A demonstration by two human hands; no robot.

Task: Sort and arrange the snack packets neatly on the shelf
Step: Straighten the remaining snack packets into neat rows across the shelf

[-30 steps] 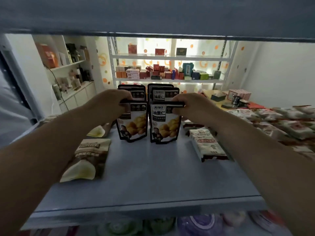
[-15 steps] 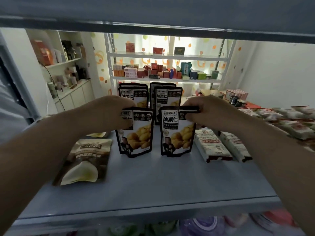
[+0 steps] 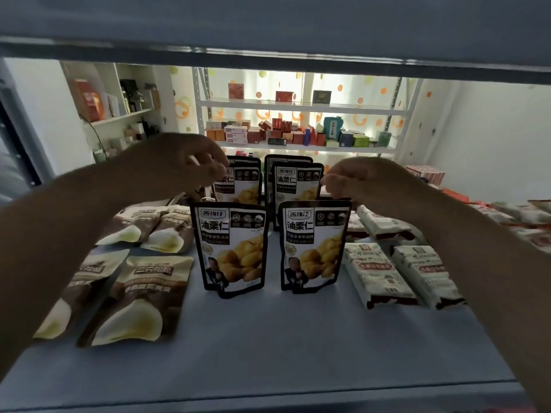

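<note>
Two black-and-white chestnut pouches stand upright side by side on the grey shelf [image 3: 268, 338]: the left pouch [image 3: 232, 248] and the right pouch [image 3: 313, 245]. More pouches of the same kind [image 3: 295, 180] stand in two rows behind them. My left hand [image 3: 190, 162] hovers above and behind the left pouch, fingers loosely curled, holding nothing. My right hand [image 3: 357, 180] hovers just above the right pouch's top corner, fingers apart, also holding nothing.
Brown-and-cream flat packets [image 3: 140, 296] lie in two rows on the left. White wrapped packets [image 3: 378, 272] lie on the right, with more red-and-white packets [image 3: 524, 216] further right. An upper shelf board [image 3: 268, 31] hangs overhead. Shelving with boxes [image 3: 298, 132] stands behind.
Both hands have let go of the two front chestnut pouches and lifted up and back. The pouches now stand on their own at the front of the rows.
</note>
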